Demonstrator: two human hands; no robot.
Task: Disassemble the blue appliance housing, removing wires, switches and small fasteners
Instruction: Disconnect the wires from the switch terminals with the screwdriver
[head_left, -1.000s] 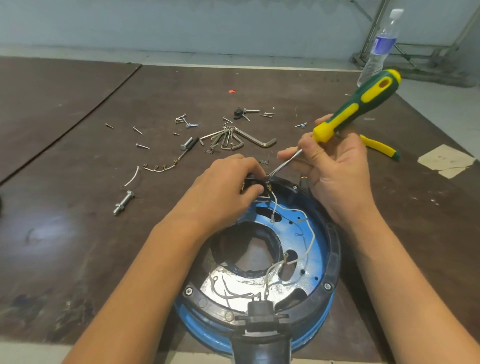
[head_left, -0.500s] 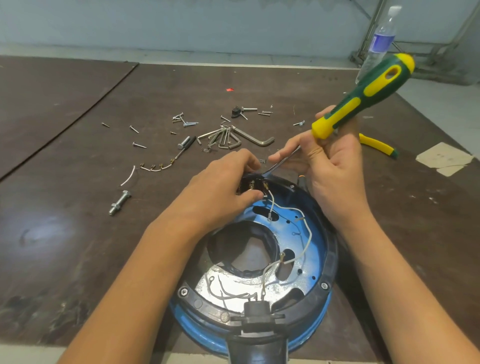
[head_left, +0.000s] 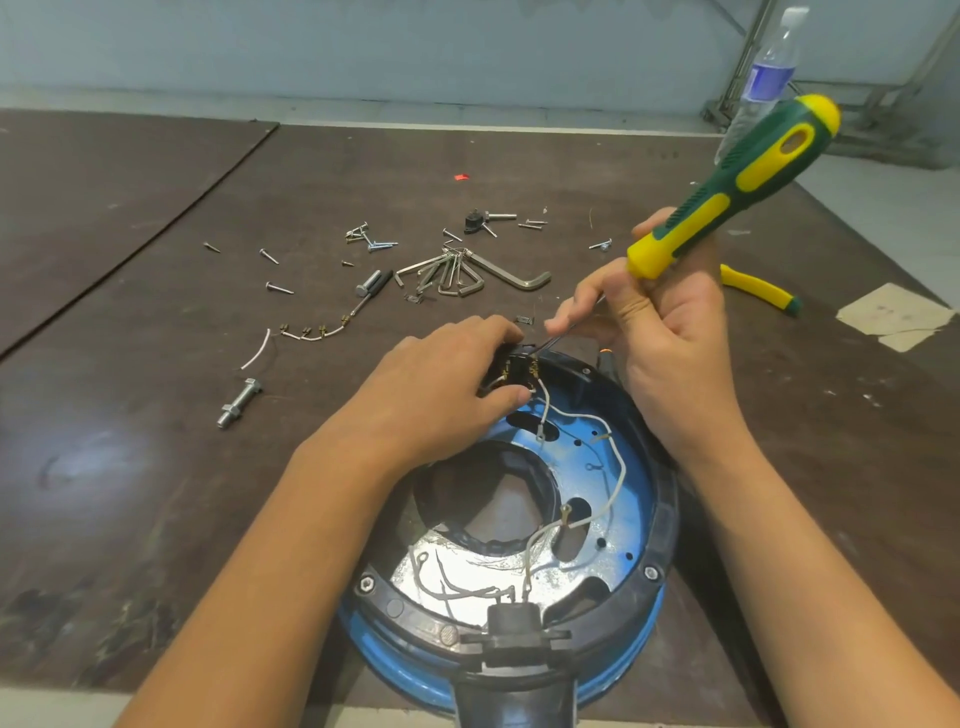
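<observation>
The housing lies open side up at the near edge of the table. The left hand curls round a black switch at its far rim, a white wire trailing from it. The right hand grips a screwdriver, whose tip seems to touch the switch.

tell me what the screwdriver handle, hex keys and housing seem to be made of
The screwdriver handle looks like moulded plastic, green with matte yellow inserts. The hex keys are bare metal, probably steel, grey with a dull shine. The housing seems blue-painted metal inside, glossy, worn to bright silver nearest the camera; its rim looks like matte black plastic.
</observation>
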